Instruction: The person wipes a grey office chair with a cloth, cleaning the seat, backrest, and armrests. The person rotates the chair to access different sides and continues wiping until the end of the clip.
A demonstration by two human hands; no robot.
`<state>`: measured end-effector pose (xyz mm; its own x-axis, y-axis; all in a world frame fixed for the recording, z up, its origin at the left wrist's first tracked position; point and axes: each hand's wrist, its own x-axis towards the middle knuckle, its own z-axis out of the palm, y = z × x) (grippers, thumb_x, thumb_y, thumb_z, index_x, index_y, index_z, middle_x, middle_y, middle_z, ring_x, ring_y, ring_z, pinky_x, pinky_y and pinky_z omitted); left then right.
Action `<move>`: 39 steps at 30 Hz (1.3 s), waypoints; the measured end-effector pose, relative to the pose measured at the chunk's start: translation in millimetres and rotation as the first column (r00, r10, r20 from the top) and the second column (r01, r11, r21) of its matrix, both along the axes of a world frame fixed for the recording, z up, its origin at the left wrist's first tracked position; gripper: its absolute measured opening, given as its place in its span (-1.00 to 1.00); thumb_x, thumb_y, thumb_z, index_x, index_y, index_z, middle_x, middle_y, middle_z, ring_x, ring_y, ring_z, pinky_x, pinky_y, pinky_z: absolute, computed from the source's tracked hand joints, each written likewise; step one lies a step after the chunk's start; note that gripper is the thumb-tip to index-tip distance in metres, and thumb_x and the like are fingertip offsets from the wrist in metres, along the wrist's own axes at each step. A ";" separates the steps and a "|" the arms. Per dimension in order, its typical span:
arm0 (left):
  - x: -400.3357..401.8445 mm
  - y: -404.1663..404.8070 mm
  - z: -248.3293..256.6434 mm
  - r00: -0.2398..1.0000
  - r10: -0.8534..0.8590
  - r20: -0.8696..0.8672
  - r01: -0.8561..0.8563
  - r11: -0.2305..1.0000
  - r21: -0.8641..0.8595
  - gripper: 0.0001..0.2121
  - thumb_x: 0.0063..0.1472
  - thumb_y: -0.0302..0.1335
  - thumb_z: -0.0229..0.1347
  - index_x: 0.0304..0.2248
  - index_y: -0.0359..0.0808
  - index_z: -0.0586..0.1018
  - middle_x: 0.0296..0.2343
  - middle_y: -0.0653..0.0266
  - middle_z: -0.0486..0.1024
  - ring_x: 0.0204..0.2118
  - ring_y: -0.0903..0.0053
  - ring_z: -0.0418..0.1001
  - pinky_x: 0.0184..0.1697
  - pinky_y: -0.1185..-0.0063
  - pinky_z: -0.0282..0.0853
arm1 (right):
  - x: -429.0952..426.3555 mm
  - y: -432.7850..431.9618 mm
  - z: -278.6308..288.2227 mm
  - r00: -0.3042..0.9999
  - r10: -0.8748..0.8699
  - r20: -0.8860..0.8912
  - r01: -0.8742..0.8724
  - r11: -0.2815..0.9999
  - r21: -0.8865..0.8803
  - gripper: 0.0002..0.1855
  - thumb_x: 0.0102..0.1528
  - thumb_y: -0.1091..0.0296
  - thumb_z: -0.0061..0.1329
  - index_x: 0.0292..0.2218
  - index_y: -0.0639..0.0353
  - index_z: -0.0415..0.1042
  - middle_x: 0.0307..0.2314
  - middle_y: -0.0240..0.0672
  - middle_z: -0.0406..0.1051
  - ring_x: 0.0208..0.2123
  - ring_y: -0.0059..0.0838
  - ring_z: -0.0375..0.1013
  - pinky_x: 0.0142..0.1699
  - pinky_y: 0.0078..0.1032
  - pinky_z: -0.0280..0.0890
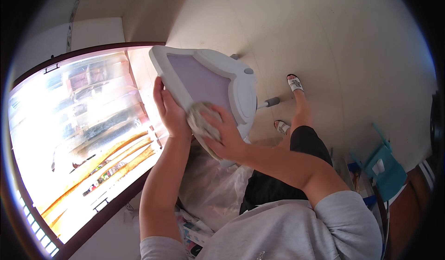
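A white plastic panel with a pale purple inset is tilted up in front of me; it looks like a tray or seat part. My left hand grips its left edge, fingers showing along the rim. My right hand holds a crumpled greyish cloth against the lower edge of the panel, and hand and cloth are somewhat blurred. A rod with a grey foam-like end shows behind the panel. How the panel and the rod join is hidden.
A bright louvred window with a dark red frame is at the left. Beneath my arms lies a clear plastic bag. A teal bag or chair-like item stands at the right. My sandalled feet are on the pale floor.
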<state>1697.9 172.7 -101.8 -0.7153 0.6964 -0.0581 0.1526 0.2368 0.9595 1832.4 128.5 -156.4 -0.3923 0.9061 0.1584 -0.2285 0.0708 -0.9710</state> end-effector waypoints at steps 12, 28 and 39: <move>0.3 8.6 1.2 0.997 0.074 0.003 -0.073 0.993 -0.094 -0.63 0.33 -0.45 -0.34 0.10 -0.30 0.11 -0.01 0.20 0.19 -0.06 0.53 0.24 0.00 0.57 0.19 | -123.6 181.8 -2.7 0.975 0.216 0.048 -0.211 0.973 -0.097 -0.54 0.03 0.33 -0.09 -0.01 0.13 0.25 -0.08 0.04 0.14 -0.06 0.05 0.18 0.03 -0.27 0.12; -16.5 -16.8 -9.4 1.000 0.016 0.006 -0.015 0.999 -0.042 -0.66 0.32 -0.50 -0.33 0.06 -0.36 0.16 0.01 0.10 0.22 0.02 0.43 0.22 0.08 0.51 0.11 | -111.1 171.6 10.7 0.961 0.274 0.042 -0.277 0.959 0.068 -0.45 -0.18 0.40 0.00 -0.06 0.02 0.33 -0.11 -0.12 0.16 -0.09 -0.01 0.19 0.01 -0.22 0.10; -19.8 9.1 5.6 0.941 -0.095 -0.325 0.043 0.986 -0.164 -0.66 0.25 -0.61 -0.35 0.00 -0.44 0.24 0.03 -0.11 0.20 0.08 0.21 0.20 0.11 0.43 0.08 | -283.9 279.1 -69.2 0.566 0.629 0.532 -0.510 0.775 -0.374 -0.45 -0.08 -0.04 -0.09 -0.06 -0.04 0.39 0.00 -0.26 0.21 0.02 -0.18 0.20 0.10 -0.34 0.16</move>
<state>1678.1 181.8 -96.2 -0.6629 0.7460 0.0641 0.4759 0.3537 0.8053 1548.5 407.6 -225.6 -0.7870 0.4455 -0.4268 0.4630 -0.0308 -0.8858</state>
